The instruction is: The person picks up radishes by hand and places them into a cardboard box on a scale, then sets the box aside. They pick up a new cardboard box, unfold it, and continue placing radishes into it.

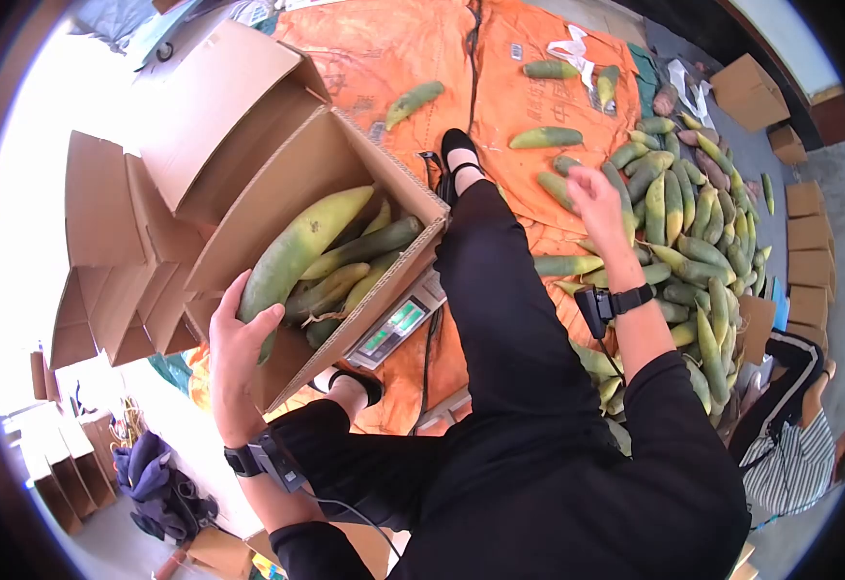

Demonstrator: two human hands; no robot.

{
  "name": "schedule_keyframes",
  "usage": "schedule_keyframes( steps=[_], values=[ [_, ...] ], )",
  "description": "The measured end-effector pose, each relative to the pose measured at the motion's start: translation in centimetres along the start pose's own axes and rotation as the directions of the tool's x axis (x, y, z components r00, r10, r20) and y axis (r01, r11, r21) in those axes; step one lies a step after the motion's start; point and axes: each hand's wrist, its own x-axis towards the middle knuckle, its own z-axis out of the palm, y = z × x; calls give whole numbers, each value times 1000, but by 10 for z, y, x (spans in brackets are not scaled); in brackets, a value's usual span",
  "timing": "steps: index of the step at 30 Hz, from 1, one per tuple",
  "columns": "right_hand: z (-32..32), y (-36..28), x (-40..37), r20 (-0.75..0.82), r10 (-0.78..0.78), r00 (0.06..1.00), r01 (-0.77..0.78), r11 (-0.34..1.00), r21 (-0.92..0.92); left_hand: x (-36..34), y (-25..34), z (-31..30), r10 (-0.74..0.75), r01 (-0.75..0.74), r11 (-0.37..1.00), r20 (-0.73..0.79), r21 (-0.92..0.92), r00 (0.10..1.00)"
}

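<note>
My left hand [236, 333] grips the thick end of a large green radish [306, 232], thumb on one side and fingers on the other. That radish lies slanted over a cardboard box [239, 203], which holds several more green radishes [359, 256]. Under the box's near edge is a scale with a lit green display [393, 327]. My right hand [596, 198] is raised at the left side of a big radish pile [702, 242]. Its fingers are loosely bent and apart, with nothing visible in them. Just left of its fingertips lies another green radish [556, 188].
Orange sheeting [384, 48] covers the floor, with a few loose radishes [546, 137] on it. Opened cartons [103, 242] stand at the left. Small boxes [809, 232] line the right side. A person in a striped top [794, 464] is at lower right. A black cable [429, 367] runs beside the scale.
</note>
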Motion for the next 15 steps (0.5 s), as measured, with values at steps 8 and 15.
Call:
schedule_keyframes(
  steps=[8,15],
  values=[
    [-54,218,-78,-6,432,902,-383,794,-472,23,-21,16,61,-65,991,38,119,997],
    [-12,179,-96,127,759,639,-679,634,-370,19,-20,9,-54,50,983,18,176,998]
  ],
)
